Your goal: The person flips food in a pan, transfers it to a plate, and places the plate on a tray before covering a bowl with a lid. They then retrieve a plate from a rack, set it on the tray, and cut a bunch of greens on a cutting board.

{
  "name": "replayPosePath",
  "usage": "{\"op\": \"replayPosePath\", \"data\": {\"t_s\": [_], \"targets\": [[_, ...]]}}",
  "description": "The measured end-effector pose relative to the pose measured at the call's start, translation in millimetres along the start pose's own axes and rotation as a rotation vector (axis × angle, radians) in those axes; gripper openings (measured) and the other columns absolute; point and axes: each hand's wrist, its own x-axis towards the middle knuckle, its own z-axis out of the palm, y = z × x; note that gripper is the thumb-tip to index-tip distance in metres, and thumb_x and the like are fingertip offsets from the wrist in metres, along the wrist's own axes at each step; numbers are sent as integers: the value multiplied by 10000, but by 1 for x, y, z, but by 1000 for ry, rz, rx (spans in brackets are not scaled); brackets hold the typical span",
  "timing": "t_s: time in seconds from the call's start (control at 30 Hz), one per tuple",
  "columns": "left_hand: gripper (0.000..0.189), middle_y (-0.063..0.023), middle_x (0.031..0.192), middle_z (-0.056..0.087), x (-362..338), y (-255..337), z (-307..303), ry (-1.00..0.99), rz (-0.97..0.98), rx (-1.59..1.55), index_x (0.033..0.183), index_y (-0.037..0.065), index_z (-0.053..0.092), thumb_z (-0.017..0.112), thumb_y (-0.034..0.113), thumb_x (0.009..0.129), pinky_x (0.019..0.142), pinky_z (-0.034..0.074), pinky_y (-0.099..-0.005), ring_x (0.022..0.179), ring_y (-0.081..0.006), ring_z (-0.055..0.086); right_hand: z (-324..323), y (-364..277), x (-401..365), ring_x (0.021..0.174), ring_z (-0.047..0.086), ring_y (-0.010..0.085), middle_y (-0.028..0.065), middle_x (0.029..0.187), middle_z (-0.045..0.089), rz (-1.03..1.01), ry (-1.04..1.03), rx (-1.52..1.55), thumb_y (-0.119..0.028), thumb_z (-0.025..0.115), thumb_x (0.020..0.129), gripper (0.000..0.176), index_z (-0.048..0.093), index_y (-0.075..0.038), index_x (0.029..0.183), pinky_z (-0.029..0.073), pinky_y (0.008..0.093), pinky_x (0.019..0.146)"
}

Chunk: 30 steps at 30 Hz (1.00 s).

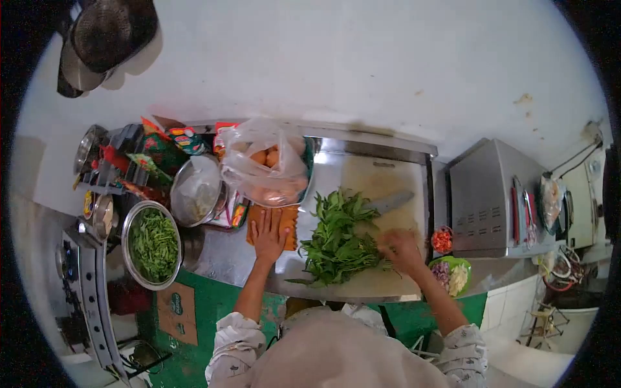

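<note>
My left hand (268,238) lies flat with fingers spread on an orange-brown cloth (289,224) on the steel counter. At the right edge of a heap of leafy greens (336,242), my right hand (400,249) has its fingers curled together at the stem ends; what they hold is too small to make out. The greens rest on a pale cutting board (406,223). Behind them lies a knife (392,202), its blade pointing right. A plastic bag of eggs (268,165) stands just beyond the cloth.
Left of the cloth are a metal bowl (194,191) with a plastic bag and a bowl of cut greens (154,244). A stove (90,304) is far left. To the right stand chopped red pieces (442,240), a green plate (460,277) and a metal appliance (495,200).
</note>
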Motion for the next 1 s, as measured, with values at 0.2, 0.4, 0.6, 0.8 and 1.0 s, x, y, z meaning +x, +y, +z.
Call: {"op": "replayPosePath", "data": {"t_s": [0.2, 0.4, 0.6, 0.8, 1.0], "targets": [[464, -184, 1373, 401, 0, 76, -44, -86, 10, -570, 1284, 59, 503, 573, 270, 877, 1091, 218, -457, 1292, -344, 342, 54, 18, 72, 1022, 547, 399, 214, 1088, 593, 231, 228, 248, -184, 541, 901, 293, 577, 11, 1117, 446, 449, 857], [546, -149, 1264, 507, -13, 160, -34, -123, 527, -153, 1314, 87, 465, 483, 444, 901, 1102, 180, -508, 1243, -305, 417, 56, -28, 85, 1000, 570, 374, 209, 1118, 585, 248, 231, 252, -160, 536, 899, 328, 560, -38, 1202, 453, 425, 851], [547, -125, 1059, 544, -42, 165, -44, -271, 242, 11, 1273, 86, 513, 481, 476, 892, 971, 293, -499, 1014, -257, 488, 54, -30, 78, 973, 575, 355, 211, 1098, 582, -59, -41, 255, -189, 541, 897, 348, 551, -60, 1221, 454, 413, 845], [466, -134, 1001, 536, -51, 162, -38, -130, 244, 2, 1086, 50, 619, 546, 449, 857, 915, 327, -497, 982, -280, 483, 90, -37, 94, 929, 588, 408, 224, 1046, 607, 259, 402, 334, -267, 484, 930, 346, 535, -109, 1234, 450, 484, 779], [493, -164, 1204, 505, -55, 160, -41, -194, 180, -116, 1088, 48, 619, 553, 472, 846, 999, 265, -532, 1126, -318, 435, 73, -42, 116, 896, 597, 411, 212, 947, 636, 429, 312, 390, -323, 507, 922, 300, 555, -66, 1069, 445, 496, 740]]}}
